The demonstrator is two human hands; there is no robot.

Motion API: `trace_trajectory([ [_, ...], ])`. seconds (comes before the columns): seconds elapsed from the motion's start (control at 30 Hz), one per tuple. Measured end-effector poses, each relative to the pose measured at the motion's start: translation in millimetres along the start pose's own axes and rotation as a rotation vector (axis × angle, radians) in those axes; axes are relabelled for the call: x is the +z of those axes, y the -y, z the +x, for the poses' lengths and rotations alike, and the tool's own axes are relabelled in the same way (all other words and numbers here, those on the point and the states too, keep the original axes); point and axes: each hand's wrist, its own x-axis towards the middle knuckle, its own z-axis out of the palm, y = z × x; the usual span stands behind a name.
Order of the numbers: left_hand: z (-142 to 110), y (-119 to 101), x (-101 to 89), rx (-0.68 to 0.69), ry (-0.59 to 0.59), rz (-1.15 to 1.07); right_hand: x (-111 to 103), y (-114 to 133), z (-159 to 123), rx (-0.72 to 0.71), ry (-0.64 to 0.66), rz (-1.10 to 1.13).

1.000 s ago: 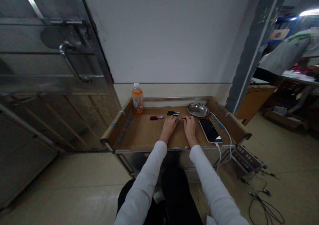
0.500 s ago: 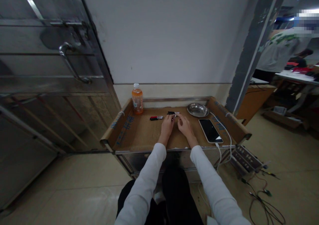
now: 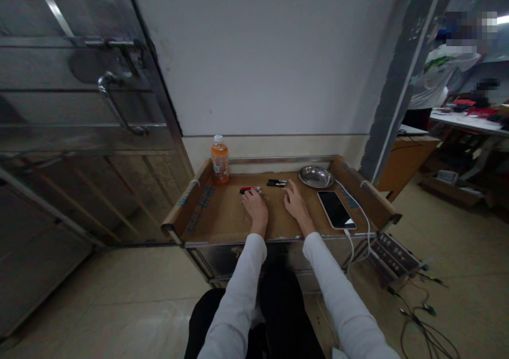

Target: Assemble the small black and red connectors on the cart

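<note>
On the cardboard-lined cart top, my left hand (image 3: 255, 209) lies over the near side of a red and black pair of pens or markers (image 3: 245, 190). Its fingers are stretched forward and apart, and whether they touch the pair is unclear. To the right, two black pens or markers (image 3: 275, 183) lie side by side. My right hand (image 3: 295, 204) rests just right of them, fingers apart, with its fingertips close to their right ends. Nothing shows in its grasp.
An orange drink bottle (image 3: 220, 163) stands at the back left. At the right are a shallow metal dish (image 3: 315, 177) and a phone (image 3: 336, 209) with a white cable (image 3: 369, 222). Raised cardboard sides (image 3: 368, 195) border the cart. A person stands beyond the doorway.
My left hand has moved left from the black pens to the red and black pair. My right hand has stayed about in place, and the black pens are now uncovered.
</note>
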Motion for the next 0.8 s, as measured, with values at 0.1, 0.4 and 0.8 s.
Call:
trace_trajectory([
  [0.1, 1.6, -0.5, 2.6, -0.007, 0.008, 0.017, 1.0, 0.2, 0.5, 0.04, 0.042, -0.057],
  [0.4, 3.8, -0.9, 1.7, 0.065, 0.021, -0.003, -3.7, 3.1, 2.8, 0.101, 0.145, -0.129],
  [0.8, -16.8, -4.0, 0.3, 0.347, 0.115, -0.053, 3.8, 9.0, 6.0, 0.141, 0.107, -0.297],
])
